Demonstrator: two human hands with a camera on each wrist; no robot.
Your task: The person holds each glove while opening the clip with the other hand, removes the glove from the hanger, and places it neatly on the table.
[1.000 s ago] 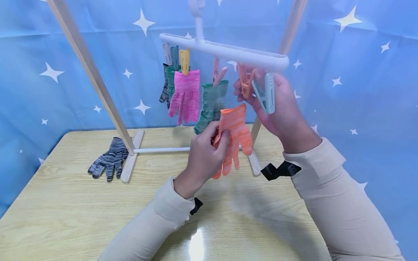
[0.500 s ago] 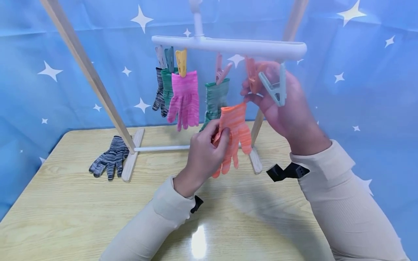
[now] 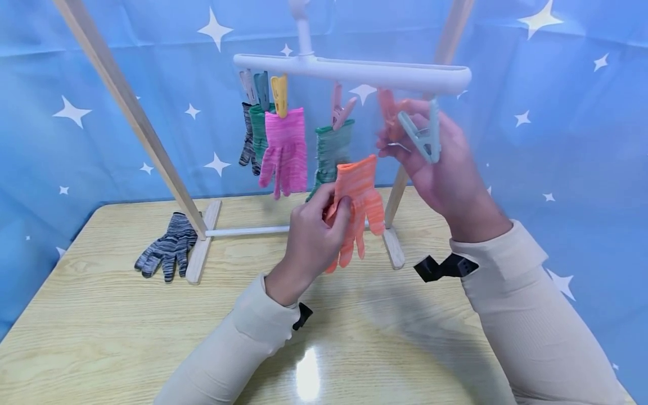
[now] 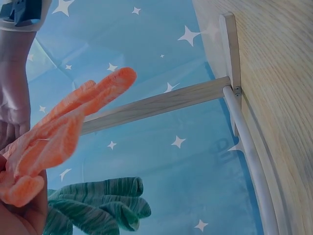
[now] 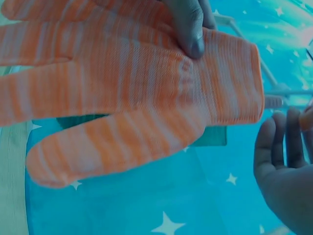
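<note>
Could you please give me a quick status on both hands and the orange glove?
Left hand pinches orange glove, cuff up, below the hanger. Right hand at orange clip; grip unclear. Green clip dangles in front; glove not yet clipped.

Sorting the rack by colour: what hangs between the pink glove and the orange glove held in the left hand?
A green glove, clipped under a pink peg, hangs between the pink glove and the orange glove; head view.

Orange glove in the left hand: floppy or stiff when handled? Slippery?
Probably floppy: the orange glove droops below the left hand that pinches it. Likely light, since that pinch alone holds it up. The ribbed knit in the right wrist view suggests it is not slippery.
</note>
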